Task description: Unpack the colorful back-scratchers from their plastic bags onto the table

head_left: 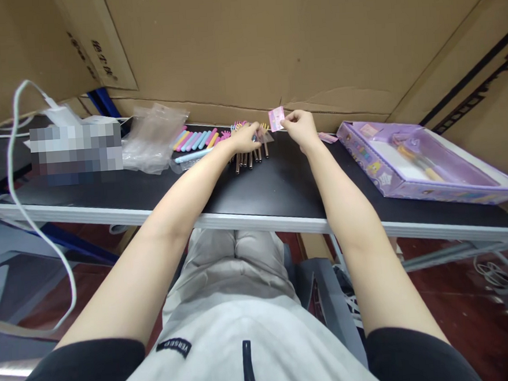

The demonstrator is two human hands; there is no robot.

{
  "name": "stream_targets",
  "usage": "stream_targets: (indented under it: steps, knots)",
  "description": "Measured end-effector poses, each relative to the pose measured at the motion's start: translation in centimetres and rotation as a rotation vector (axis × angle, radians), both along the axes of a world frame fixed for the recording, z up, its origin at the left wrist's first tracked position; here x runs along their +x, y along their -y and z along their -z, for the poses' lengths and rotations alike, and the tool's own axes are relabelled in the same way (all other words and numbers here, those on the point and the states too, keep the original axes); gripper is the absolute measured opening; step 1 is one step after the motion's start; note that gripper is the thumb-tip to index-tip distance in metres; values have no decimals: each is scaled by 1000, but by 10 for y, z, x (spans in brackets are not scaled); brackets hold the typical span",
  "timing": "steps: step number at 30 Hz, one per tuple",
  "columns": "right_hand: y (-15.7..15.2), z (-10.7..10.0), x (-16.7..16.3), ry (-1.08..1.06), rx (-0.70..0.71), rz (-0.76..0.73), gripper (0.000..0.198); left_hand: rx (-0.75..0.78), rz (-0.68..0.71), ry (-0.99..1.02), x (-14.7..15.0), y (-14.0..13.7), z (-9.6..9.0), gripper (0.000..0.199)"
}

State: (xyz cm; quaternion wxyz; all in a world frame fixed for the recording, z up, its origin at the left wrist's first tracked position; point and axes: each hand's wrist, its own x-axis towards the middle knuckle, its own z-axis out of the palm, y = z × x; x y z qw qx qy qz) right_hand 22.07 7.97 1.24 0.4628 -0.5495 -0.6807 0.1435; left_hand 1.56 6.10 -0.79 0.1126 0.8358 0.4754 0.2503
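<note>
My right hand (300, 128) pinches a small pink printed card (276, 119) upright above the black tabletop. To its left, my left hand (247, 137) is closed, with a bit of clear plastic bag (268, 136) showing at its fingertips. Beneath and around that hand lies a bunch of metal-rod back scratchers (250, 160) with small hand-shaped ends in yellow, pink and blue, partly hidden by my fingers. Several pastel handles (196, 140) lie in a row just left of them. A light blue handle (193, 156) rests on clear plastic in front of the row.
Clear plastic bags (150, 141) are heaped on the left, beside a blurred-out object and a white plug with cable (64, 115). More pink cards (327, 137) lie right of my right hand. A purple display box (387, 175) occupies the table's right end. Cardboard (244, 52) stands behind.
</note>
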Motion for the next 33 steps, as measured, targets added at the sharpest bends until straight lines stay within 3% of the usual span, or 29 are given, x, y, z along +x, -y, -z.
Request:
stream_targets:
  steps: [8, 22, 33]
  knots:
    - [15, -3, -15, -85, -121, -90, 17, -37, -130, -204, 2, 43, -9, 67]
    - [34, -2, -28, -453, -472, -192, 22, -57, -141, -263, -2, 49, -8, 79]
    - [38, -4, -31, -521, -410, -140, 29, -42, -146, -21, -6, 37, -1, 79]
